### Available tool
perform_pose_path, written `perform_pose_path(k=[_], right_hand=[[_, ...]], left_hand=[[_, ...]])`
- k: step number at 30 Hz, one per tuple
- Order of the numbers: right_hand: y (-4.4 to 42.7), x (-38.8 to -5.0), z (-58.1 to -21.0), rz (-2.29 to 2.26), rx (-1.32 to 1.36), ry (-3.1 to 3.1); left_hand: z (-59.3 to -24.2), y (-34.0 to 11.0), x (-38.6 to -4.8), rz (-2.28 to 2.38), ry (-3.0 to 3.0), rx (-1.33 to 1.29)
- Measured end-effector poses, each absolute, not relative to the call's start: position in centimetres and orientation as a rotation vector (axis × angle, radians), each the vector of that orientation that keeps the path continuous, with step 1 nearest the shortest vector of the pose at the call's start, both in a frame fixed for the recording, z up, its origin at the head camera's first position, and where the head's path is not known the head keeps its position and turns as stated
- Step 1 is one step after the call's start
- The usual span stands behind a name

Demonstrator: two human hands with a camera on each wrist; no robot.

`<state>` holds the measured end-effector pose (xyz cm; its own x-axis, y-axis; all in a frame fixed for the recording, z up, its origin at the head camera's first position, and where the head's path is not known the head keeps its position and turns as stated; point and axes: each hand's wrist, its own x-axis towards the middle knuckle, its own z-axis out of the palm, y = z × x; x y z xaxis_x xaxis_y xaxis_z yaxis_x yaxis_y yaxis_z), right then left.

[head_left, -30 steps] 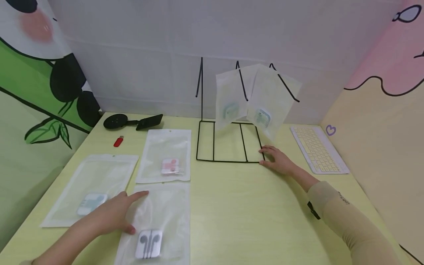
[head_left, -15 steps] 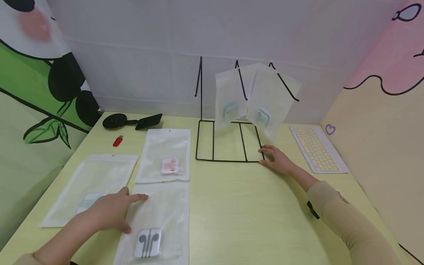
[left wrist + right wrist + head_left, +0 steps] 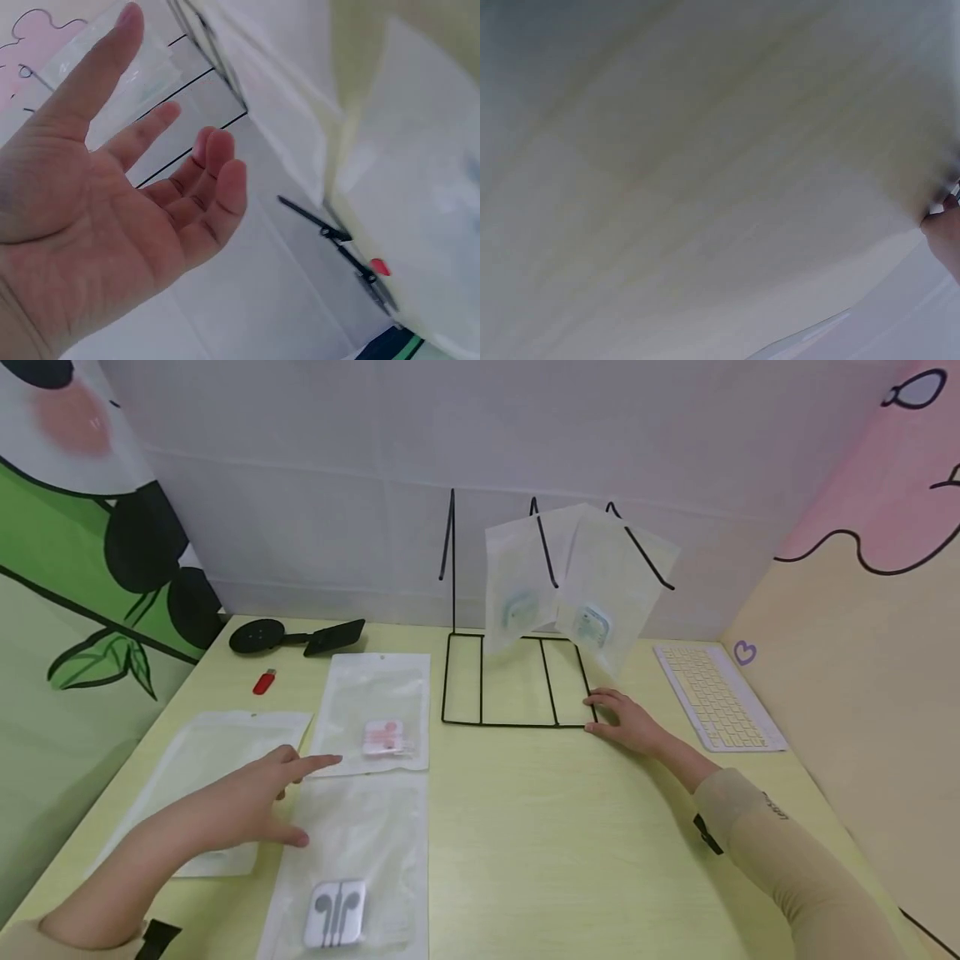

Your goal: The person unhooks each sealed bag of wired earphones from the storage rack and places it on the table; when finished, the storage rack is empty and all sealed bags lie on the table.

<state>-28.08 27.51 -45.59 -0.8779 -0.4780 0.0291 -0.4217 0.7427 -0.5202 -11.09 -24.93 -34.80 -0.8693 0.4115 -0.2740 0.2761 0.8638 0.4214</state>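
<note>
My left hand (image 3: 247, 797) hovers above the pouches at the left, index finger and thumb spread, holding nothing; the left wrist view shows its palm (image 3: 97, 225) empty. Beneath and beside it lie a pouch with pink earphones (image 3: 384, 737), one with grey-and-white earphones (image 3: 335, 913), and a third pouch (image 3: 217, 743) partly hidden by the hand. At the black wire rack (image 3: 517, 725), my right hand (image 3: 626, 722) holds the base's front right corner between thumb and fingers. Two pouches (image 3: 525, 568) (image 3: 618, 577) hang on the rack's middle and right hooks.
A black folding stand (image 3: 258, 636) and a red USB stick (image 3: 264, 682) lie at the back left of the table. At the right is a white keyboard (image 3: 720, 697). The rack's left hook (image 3: 447, 535) bears nothing. A pale cloth wall stands behind.
My left hand has moved up and away from me, from beside the grey earphone pouch towards the pink one. My right hand stays on the rack.
</note>
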Motion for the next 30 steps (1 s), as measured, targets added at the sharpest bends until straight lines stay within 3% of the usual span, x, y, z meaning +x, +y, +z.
perform_pose_path(k=[13,30], right_hand=[[27.5,-28.2,-45.7,-0.784,-0.712,2.834],[27.6,-28.2,-45.7,-0.804,-0.726,2.839]], left_hand=[[-30.1,-20.4,-13.5,0.719,2.858,0.72],[-30.9,-12.1,-22.1,1.108,2.874,0.747]])
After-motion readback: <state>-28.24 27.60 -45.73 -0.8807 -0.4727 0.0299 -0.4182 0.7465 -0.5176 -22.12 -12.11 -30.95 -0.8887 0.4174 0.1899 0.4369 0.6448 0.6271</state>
